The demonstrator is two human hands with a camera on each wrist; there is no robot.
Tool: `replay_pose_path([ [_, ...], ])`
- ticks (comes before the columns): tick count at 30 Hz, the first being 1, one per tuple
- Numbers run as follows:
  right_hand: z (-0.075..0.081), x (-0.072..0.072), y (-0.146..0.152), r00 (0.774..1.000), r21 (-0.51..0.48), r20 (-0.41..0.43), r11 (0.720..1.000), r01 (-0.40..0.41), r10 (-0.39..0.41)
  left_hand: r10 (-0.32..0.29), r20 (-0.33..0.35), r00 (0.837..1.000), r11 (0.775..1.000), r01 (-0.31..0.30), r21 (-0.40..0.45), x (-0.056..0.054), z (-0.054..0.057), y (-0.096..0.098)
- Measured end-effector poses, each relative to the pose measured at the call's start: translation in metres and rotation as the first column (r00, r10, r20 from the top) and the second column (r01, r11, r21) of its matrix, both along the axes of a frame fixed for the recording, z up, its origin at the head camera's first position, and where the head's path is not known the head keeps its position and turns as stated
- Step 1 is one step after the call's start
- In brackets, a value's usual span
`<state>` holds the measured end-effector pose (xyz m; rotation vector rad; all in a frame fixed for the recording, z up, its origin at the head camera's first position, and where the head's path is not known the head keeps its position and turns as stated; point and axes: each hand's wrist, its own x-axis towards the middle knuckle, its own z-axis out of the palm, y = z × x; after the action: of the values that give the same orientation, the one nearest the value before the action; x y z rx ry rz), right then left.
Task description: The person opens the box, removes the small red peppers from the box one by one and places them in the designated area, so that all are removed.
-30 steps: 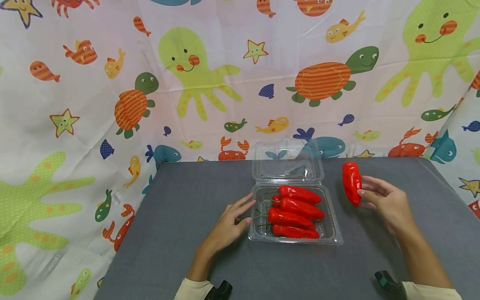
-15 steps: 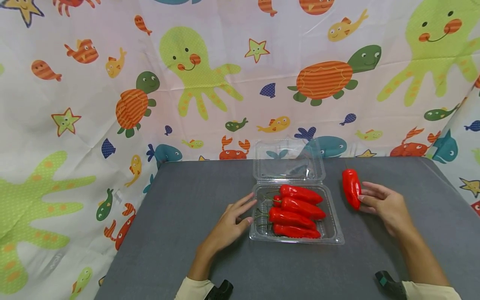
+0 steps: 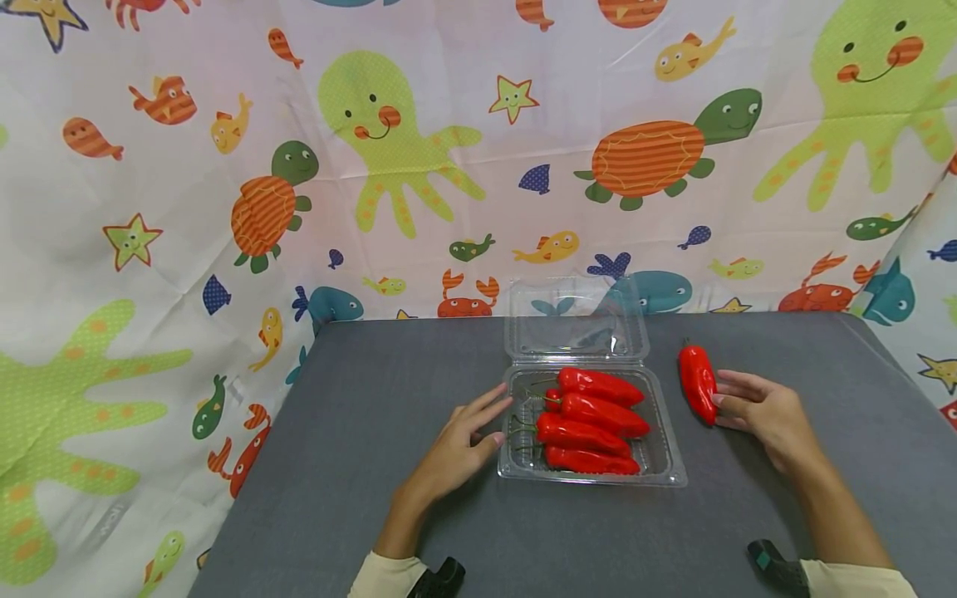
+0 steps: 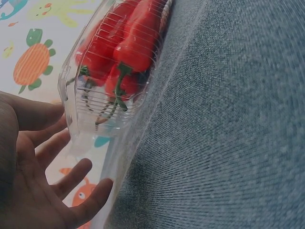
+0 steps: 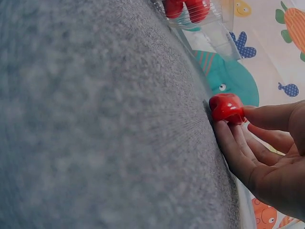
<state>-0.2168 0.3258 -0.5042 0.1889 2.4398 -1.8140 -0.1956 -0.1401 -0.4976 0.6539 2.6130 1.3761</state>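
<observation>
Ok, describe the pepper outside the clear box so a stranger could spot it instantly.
On the grey table sits an open clear plastic box. Right of it, a glossy red pepper is pinched in the person's right grip. Unlike the peppers lying sideways in the box, it's outside, its stem end aimed toward the patterned backdrop.

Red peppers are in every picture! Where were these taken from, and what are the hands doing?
There's no robot here, just a person working bare-handed. The big picture is taken from the head, looking down; the two tilted ones are taken from the wrists. On the grey table sits an open clear box with red peppers inside. The right hand pinches one more pepper, outside the box. The left hand is at the box's left edge.
</observation>
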Motion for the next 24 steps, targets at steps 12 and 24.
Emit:
replay_pose_path([
  [12, 0.001, 0.002, 0.002, 0.999, 0.039, -0.043, 0.999, 0.011, -0.009, -0.006, -0.011, 1.000, 1.000, 0.006, 0.001, 0.000, 0.000, 0.001],
  [24, 0.017, 0.009, -0.005, 0.988, 0.236, -0.137, 0.967, 0.102, -0.071, -0.001, 0.002, 1.000, 1.000, 0.001, 0.008, -0.001, 0.000, 0.001],
])
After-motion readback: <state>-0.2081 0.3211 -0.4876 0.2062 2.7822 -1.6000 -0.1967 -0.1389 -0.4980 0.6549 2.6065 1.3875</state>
